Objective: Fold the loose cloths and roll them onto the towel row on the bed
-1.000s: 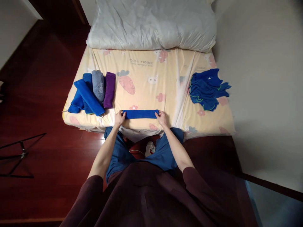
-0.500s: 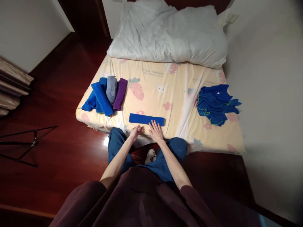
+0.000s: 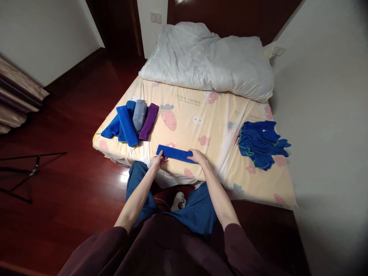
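You hold a bright-blue, flat-folded strip of cloth (image 3: 174,153) at both ends, at the near edge of a bed spread with a yellow, carrot-and-rabbit-print sheet (image 3: 184,132). Your left hand (image 3: 156,161) has its thumb on the strip's left end, fingers curled in close below; your right hand (image 3: 197,156) takes the other end, its thumb and fingers closed narrowly across the cloth. The strip slants slightly, its left end farther from you; whether it rests on the sheet or is lifted a little, you cannot tell from here.

To your left, a bright-blue rolled cloth (image 3: 127,125) lies across darker blue folded cloth (image 3: 112,127), beside a fuzzy grey roll (image 3: 140,115) and a purple roll (image 3: 148,122). Well off to your right is a crumpled blue garment with green edging (image 3: 255,143). A puffy pale-grey quilt (image 3: 207,63) lies bunched across the bed's far end.
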`<action>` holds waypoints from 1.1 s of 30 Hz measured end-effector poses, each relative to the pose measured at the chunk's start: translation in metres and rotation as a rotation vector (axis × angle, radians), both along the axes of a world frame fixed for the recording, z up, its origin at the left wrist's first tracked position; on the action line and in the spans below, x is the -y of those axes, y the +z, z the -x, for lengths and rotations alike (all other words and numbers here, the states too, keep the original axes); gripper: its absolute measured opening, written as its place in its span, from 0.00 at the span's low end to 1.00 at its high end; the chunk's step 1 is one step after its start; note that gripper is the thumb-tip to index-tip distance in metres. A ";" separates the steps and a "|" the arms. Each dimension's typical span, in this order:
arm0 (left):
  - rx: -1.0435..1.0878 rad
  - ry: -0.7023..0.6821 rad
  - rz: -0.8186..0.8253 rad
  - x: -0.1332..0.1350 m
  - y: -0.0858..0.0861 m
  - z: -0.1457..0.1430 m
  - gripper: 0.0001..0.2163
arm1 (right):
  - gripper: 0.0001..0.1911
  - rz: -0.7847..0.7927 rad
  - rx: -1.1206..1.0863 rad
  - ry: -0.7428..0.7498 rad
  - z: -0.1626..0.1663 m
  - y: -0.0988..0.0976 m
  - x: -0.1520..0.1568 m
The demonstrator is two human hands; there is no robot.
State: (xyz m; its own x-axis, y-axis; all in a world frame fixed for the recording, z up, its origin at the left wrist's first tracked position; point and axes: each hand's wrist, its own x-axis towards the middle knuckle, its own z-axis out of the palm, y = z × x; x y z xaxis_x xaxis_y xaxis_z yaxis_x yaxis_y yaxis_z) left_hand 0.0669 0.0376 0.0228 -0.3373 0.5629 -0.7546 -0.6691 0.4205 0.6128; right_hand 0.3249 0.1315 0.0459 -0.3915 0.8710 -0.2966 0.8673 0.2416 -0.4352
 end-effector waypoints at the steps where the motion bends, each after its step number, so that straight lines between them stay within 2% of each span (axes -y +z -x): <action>1: 0.001 -0.003 -0.004 -0.002 -0.001 0.002 0.16 | 0.27 0.066 0.043 0.027 0.002 0.001 -0.008; 6: -0.048 -0.009 -0.025 -0.012 -0.004 0.007 0.18 | 0.28 0.102 0.118 0.072 0.013 -0.004 -0.025; 11: -0.167 -0.101 -0.129 -0.016 0.015 0.009 0.16 | 0.23 0.122 0.086 0.025 0.007 -0.005 -0.016; 15: -0.342 -0.194 -0.351 -0.026 0.047 0.016 0.17 | 0.17 0.124 -0.001 0.019 0.015 0.005 -0.007; 18: -0.483 -0.256 -0.546 -0.044 0.080 0.030 0.16 | 0.15 0.135 -0.097 -0.019 0.037 0.017 -0.005; 23: -0.820 -0.428 -0.792 -0.075 0.149 0.060 0.13 | 0.20 0.007 -0.312 -0.089 0.092 0.027 -0.009; 27: -1.054 -0.566 -0.861 -0.087 0.194 0.082 0.14 | 0.24 -0.055 -0.353 -0.225 0.145 0.023 -0.019; 30: -1.173 -0.620 -0.858 -0.092 0.208 0.097 0.14 | 0.23 -0.033 -0.378 -0.249 0.178 0.015 -0.028; 33: -1.238 -0.630 -0.842 -0.096 0.204 0.109 0.14 | 0.21 0.013 -0.453 -0.242 0.202 0.003 -0.036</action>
